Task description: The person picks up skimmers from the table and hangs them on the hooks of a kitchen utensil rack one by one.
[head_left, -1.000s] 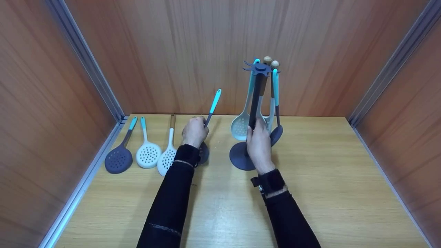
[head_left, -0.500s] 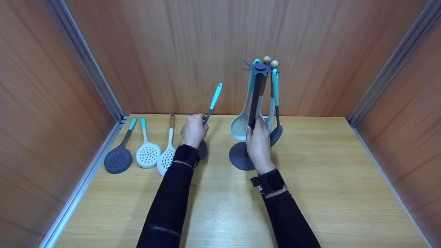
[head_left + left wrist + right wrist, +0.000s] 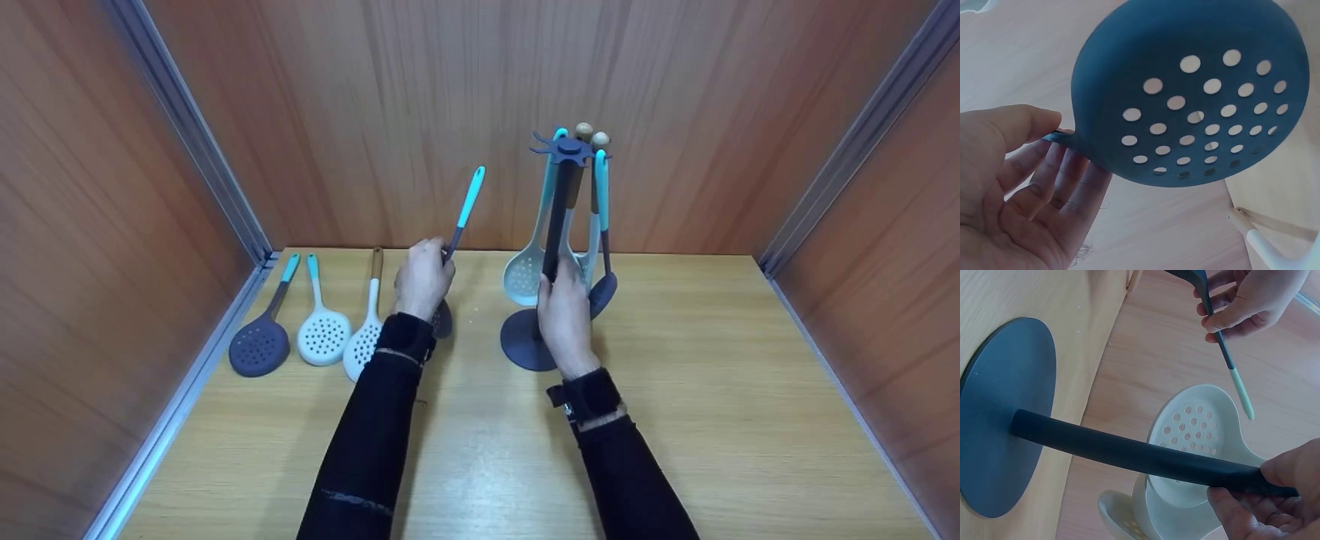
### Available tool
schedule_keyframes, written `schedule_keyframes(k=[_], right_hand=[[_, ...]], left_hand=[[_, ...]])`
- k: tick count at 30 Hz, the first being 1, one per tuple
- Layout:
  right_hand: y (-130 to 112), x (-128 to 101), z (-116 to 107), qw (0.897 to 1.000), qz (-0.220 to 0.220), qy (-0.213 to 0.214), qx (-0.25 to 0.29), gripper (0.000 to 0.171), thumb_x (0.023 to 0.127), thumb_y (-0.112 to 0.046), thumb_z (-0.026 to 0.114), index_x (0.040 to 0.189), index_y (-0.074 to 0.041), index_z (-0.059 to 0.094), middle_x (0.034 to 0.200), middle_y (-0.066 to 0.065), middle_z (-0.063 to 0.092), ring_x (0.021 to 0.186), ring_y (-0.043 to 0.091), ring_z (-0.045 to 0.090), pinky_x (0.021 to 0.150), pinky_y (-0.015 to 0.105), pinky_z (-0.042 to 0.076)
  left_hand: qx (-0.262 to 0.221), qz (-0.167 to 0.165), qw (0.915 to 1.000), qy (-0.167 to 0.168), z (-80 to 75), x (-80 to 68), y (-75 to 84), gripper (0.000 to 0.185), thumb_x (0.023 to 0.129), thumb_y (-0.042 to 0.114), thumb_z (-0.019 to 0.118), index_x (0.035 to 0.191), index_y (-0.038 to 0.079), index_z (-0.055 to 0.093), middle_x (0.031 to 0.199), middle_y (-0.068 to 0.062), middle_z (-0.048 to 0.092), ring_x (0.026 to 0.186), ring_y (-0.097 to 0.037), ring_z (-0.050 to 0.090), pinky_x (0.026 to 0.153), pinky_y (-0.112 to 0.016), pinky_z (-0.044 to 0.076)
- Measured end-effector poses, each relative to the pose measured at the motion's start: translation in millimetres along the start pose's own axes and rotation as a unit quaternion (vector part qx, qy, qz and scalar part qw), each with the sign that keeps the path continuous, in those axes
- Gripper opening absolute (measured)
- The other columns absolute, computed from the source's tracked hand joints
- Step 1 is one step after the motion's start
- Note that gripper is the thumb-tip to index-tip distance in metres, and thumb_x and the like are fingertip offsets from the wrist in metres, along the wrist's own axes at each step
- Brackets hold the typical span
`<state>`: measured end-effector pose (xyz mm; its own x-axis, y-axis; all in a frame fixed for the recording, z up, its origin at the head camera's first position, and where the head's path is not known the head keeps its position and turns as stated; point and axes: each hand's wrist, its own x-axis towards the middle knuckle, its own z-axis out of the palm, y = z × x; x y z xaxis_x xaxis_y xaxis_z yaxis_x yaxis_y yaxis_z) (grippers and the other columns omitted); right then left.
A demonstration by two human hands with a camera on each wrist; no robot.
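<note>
Head view: person's two arms in black sleeves reach over a wooden table (image 3: 675, 420) with wood walls on three sides.
Left hand (image 3: 422, 281): centre of frame, fingers curled round the stem of a dark skimmer (image 3: 459, 225); teal handle end points up and to the right, dark round head hangs below the hand, mostly hidden by the wrist.
Left wrist view: skimmer head (image 3: 1190, 95) fills the upper right of frame, many round holes, held off the table; thumb and fingers (image 3: 1044, 185) pinch its neck at lower left.
Right hand (image 3: 564, 315): right of centre, fingers wrapped round the dark pole of the utensil stand (image 3: 559, 217), low on the pole.
Stand: upright, round dark base (image 3: 521, 341) on the table, just right of the left hand; hooked top holds several hanging utensils, among them a pale slotted ladle (image 3: 523, 277) and a dark spoon (image 3: 604, 289).
Right wrist view: pole (image 3: 1129, 453) runs across the frame from base (image 3: 1005, 416) to the gripping fingers (image 3: 1247, 506) at lower right; pale ladle (image 3: 1196, 433) behind it.
Left side of table: three skimmers lie in a row, dark one (image 3: 259, 346), white one (image 3: 323, 335), white one with wooden handle (image 3: 363, 337), handles toward the back wall.
</note>
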<state>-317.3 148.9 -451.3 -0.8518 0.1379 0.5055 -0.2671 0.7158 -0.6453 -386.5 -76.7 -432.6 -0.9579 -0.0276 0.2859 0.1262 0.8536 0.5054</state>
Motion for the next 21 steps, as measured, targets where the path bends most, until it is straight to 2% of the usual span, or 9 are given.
schedule_keyframes(k=[8,15,21], right_hand=[[2,0,-1,1.0,-0.006,0.006,-0.004,0.027,0.105,-0.009,0.058,0.13,0.002,0.052,0.111,0.017,0.061,0.098,0.031,0.067,0.08,0.044,0.058],[1,1,-1,1.0,-0.002,0.003,-0.008,0.028,0.106,-0.01,0.055,0.131,0.003,0.051,0.113,0.02,0.062,0.106,0.036,0.065,0.087,0.048,0.056],[2,1,-2,1.0,0.003,-0.003,-0.002,0.03,0.106,-0.01,0.056,0.133,0.003,0.05,0.114,0.019,0.062,0.107,0.034,0.065,0.087,0.047,0.057]], left_hand=[[-0.01,0.017,0.9996,0.023,-4.4,0.0,7.2,0.019,0.097,0.011,0.065,0.116,0.01,0.071,0.106,-0.007,0.069,0.097,-0.027,0.069,0.078,-0.046,0.058],[-0.015,0.024,0.9991,0.033,-6.0,2.0,11.2,0.022,0.098,0.013,0.065,0.119,0.011,0.07,0.106,-0.006,0.069,0.096,-0.026,0.07,0.077,-0.044,0.059],[-0.03,0.041,0.9976,0.047,-8.5,3.1,15.5,0.022,0.099,0.011,0.065,0.12,0.008,0.07,0.109,-0.008,0.07,0.099,-0.026,0.07,0.08,-0.041,0.059]])
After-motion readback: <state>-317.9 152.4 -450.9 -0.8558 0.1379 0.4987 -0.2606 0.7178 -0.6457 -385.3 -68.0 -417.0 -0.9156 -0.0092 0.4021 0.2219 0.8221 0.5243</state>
